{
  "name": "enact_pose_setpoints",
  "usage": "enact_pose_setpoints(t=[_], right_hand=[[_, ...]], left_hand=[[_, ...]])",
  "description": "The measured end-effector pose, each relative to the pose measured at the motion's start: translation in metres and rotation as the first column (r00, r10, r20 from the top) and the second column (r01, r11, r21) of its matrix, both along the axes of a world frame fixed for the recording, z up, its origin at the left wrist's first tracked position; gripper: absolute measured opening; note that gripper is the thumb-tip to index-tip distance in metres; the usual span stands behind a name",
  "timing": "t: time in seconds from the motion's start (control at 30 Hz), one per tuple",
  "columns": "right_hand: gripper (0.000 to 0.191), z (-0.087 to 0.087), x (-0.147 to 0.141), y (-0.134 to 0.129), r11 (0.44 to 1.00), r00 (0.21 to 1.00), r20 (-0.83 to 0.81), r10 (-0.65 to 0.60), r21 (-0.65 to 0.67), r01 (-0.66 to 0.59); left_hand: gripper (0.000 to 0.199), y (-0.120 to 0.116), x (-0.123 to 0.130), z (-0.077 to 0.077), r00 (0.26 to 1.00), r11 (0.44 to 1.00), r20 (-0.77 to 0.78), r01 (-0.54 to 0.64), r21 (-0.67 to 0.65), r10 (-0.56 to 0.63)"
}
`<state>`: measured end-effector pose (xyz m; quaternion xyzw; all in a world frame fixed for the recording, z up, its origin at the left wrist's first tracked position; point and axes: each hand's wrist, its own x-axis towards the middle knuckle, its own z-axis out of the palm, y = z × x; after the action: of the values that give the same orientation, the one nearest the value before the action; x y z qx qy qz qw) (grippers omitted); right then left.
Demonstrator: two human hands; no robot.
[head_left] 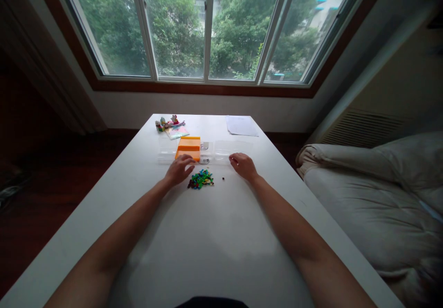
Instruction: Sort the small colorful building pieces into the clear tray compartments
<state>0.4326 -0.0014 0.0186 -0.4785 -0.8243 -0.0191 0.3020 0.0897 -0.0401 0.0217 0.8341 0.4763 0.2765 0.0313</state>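
Note:
My left hand point(179, 169) hovers or rests by the near edge of an orange tray point(188, 148), thumb and fingers apart and holding nothing I can see. Just right of it lies a pile of small coloured pieces point(201, 179), mostly green with blue, yellow and dark brown among them. My right hand point(243, 165) is at the near edge of a clear plastic box point(233, 147), its fingertips drawn together. Whatever those fingertips hold, if anything, is too small to make out. One tiny dark piece point(223, 179) lies alone between the pile and my right hand.
On the white table point(211, 234), a cluster of colourful small figures point(168, 122) stands at the far left beside a shiny packet point(178, 132). White paper sheets point(241, 126) lie far right. A pale sofa point(367, 197) flanks the table, and a window point(207, 31) is beyond.

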Motion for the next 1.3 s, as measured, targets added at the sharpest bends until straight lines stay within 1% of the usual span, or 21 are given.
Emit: enact_pose_setpoints(t=[0.07, 0.13, 0.2, 0.3, 0.43, 0.5, 0.57, 0.67, 0.73, 0.87, 0.93, 1.03, 1.17, 1.3], right_hand=[[0.019, -0.001, -0.009, -0.006, 0.999, 0.999, 0.022, 0.028, -0.031, -0.027], [0.018, -0.003, -0.018, -0.011, 0.998, 0.998, 0.05, 0.037, -0.052, -0.034], [0.018, -0.005, -0.024, -0.014, 0.997, 0.996, 0.081, 0.037, -0.068, -0.031], [0.017, -0.008, -0.029, -0.017, 0.995, 0.991, 0.128, 0.033, -0.096, -0.021], [0.015, -0.009, -0.036, -0.02, 0.989, 0.983, 0.182, 0.033, -0.149, -0.006], [0.016, -0.008, -0.039, -0.021, 0.986, 0.984, 0.178, 0.027, -0.168, 0.004], [0.022, -0.007, -0.043, -0.022, 0.982, 0.989, 0.146, 0.028, -0.19, 0.001], [0.03, -0.005, -0.045, -0.024, 0.964, 0.992, 0.101, 0.08, -0.261, -0.051], [0.028, -0.003, -0.045, -0.025, 0.953, 0.985, 0.113, 0.133, -0.289, -0.095], [0.027, -0.003, -0.051, -0.03, 0.964, 0.956, 0.21, 0.206, -0.21, -0.161], [0.028, -0.004, -0.055, -0.032, 0.972, 0.952, 0.239, 0.192, -0.182, -0.15], [0.027, -0.007, -0.061, -0.032, 0.979, 0.963, 0.243, 0.118, -0.189, -0.072], [0.026, -0.012, -0.068, -0.025, 0.979, 0.964, 0.265, 0.028, -0.201, 0.027], [0.025, -0.015, -0.083, -0.015, 0.976, 0.966, 0.258, -0.016, -0.204, 0.071]], left_hand=[[0.036, -0.011, 0.019, 0.0, 0.991, 0.99, -0.024, 0.13, -0.052, -0.131], [0.05, -0.022, 0.035, -0.003, 0.972, 0.973, -0.068, 0.218, -0.077, -0.223], [0.062, -0.031, 0.047, -0.01, 0.958, 0.964, -0.121, 0.253, -0.085, -0.262], [0.068, -0.036, 0.053, -0.02, 0.945, 0.962, -0.187, 0.25, -0.11, -0.267], [0.068, -0.032, 0.05, -0.027, 0.94, 0.962, -0.22, 0.233, -0.145, -0.261], [0.067, -0.029, 0.048, -0.027, 0.941, 0.961, -0.216, 0.234, -0.144, -0.262], [0.064, -0.027, 0.045, -0.026, 0.945, 0.964, -0.204, 0.234, -0.13, -0.257], [0.06, -0.024, 0.041, -0.025, 0.958, 0.974, -0.187, 0.203, -0.099, -0.219], [0.059, -0.02, 0.037, -0.026, 0.965, 0.98, -0.18, 0.179, -0.087, -0.192], [0.061, -0.013, 0.028, -0.028, 0.962, 0.976, -0.176, 0.191, -0.104, -0.207], [0.062, -0.01, 0.024, -0.027, 0.96, 0.972, -0.17, 0.202, -0.12, -0.22], [0.06, -0.009, 0.018, -0.022, 0.963, 0.97, -0.143, 0.212, -0.117, -0.227], [0.048, -0.008, 0.013, -0.016, 0.973, 0.975, -0.096, 0.204, -0.087, -0.212], [0.037, -0.006, 0.01, -0.017, 0.986, 0.986, -0.06, 0.149, -0.076, -0.153]])
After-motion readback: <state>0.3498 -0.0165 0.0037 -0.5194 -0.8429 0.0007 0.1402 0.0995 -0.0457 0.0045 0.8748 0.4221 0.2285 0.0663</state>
